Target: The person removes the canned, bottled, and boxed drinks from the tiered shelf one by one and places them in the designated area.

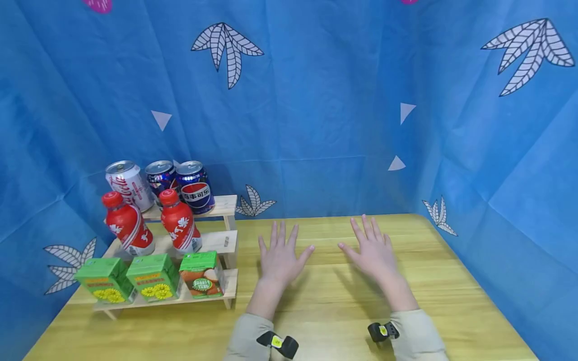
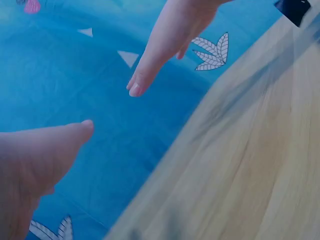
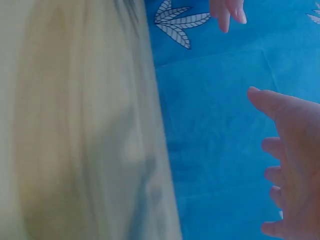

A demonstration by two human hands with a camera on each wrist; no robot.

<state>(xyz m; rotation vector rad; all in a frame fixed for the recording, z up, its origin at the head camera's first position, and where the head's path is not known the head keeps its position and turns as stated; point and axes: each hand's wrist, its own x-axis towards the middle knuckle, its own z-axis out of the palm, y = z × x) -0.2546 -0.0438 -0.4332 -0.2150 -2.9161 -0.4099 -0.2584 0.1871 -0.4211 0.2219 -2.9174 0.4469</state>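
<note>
Left hand (image 1: 280,258) and right hand (image 1: 372,250) spread above table (image 1: 329,316)

Both hands are raised over the wooden tabletop, well apart from each other, palms down, with shadows falling below. Left hand: fingers straight and spread, thumb extended toward the right hand. Right hand: fingers straight and spread, thumb extended toward the left hand. A black wrist device with a yellow label is fitted at the left cuff (image 1: 277,342) and at the right cuff (image 1: 386,331).

The three-tier wooden stand (image 1: 229,240) is located on the left part of the table, to the left of the left hand and apart from it. Its load is arranged as follows. Top tier: one white can (image 1: 131,186) at the left, then two dark blue cans (image 1: 195,193). Middle tier: two red bottles (image 1: 180,223) with red caps. Bottom tier: two green cartons with yellow flowers (image 1: 154,282), then, at the right end, a green-topped carton with a brown front (image 1: 203,280); this carton is the item nearest the left hand.

A blue cloth (image 1: 316,110) printed with white leaves and triangles hangs behind the table.
</note>
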